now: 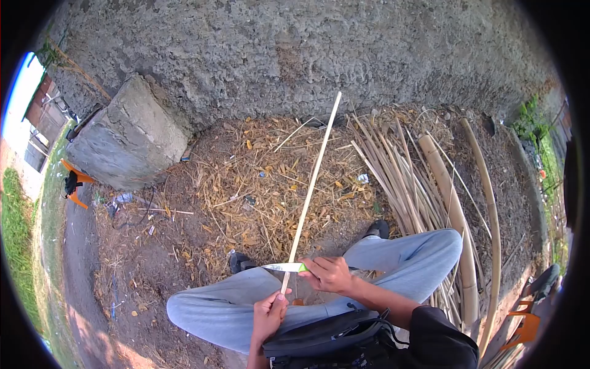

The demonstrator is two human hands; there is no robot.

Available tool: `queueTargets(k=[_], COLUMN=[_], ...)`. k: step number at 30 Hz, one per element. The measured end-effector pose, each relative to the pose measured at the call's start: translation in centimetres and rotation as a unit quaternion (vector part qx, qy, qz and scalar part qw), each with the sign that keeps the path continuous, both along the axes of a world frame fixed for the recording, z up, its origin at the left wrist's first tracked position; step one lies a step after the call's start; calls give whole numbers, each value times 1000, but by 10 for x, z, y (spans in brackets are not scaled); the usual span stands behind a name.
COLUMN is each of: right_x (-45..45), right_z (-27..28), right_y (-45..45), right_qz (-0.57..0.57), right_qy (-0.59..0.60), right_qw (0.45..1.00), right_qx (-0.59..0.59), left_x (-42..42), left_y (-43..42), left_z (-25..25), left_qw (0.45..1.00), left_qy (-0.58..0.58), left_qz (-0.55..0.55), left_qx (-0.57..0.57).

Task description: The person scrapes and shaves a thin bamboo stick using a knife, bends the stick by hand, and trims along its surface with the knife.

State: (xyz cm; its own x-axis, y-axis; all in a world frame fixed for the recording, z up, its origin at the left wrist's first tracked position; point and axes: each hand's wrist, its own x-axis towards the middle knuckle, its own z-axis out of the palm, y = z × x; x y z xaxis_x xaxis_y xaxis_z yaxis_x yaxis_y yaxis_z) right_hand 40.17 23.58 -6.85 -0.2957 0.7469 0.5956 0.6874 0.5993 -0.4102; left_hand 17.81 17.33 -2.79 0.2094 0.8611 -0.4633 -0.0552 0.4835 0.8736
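A long pale strip, apparently split bamboo (318, 166), slants up and away from my lap. Its near end is gripped in my left hand (268, 315), thumb on top. My right hand (330, 273) is closed round the green handle of a knife (284, 267). The blade points left and lies across the strip, a little above my left hand; whether it cuts into the strip I cannot tell. Both hands are over my lap, between my bent knees in blue jeans (215, 307).
On the right lie a bundle of thin strips (393, 175), a thick bamboo pole (445, 190) and a curved pole (485, 178). A concrete block (129, 138) stands at left against the rough wall (307, 55). Dry leaves and shavings (246, 178) litter the ground.
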Motion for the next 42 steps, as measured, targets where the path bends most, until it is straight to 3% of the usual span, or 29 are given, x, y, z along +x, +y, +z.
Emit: queueTargets(k=[5, 7, 16, 23, 25, 42], right_x=[2, 5, 21, 20, 22, 24], right_z=[1, -1, 14, 9, 8, 4], right_y=[2, 7, 16, 15, 16, 22], right_qz=[1, -93, -59, -71, -137, -142], right_qy=[7, 52, 12, 20, 17, 47], right_qw=[1000, 994, 997, 996, 990, 988], right_qx=[23, -28, 40, 49, 10, 28], left_x=[-3, -7, -19, -26, -27, -41], left_y=[-2, -6, -12, -21, -24, -37], left_z=[1, -2, 6, 1, 0, 13], left_qw=[1000, 998, 991, 994, 992, 985], left_qy=[20, 47, 83, 55, 76, 142], left_qz=[-12, -38, -76, -70, -74, -67], left_qx=[19, 20, 77, 58, 67, 68])
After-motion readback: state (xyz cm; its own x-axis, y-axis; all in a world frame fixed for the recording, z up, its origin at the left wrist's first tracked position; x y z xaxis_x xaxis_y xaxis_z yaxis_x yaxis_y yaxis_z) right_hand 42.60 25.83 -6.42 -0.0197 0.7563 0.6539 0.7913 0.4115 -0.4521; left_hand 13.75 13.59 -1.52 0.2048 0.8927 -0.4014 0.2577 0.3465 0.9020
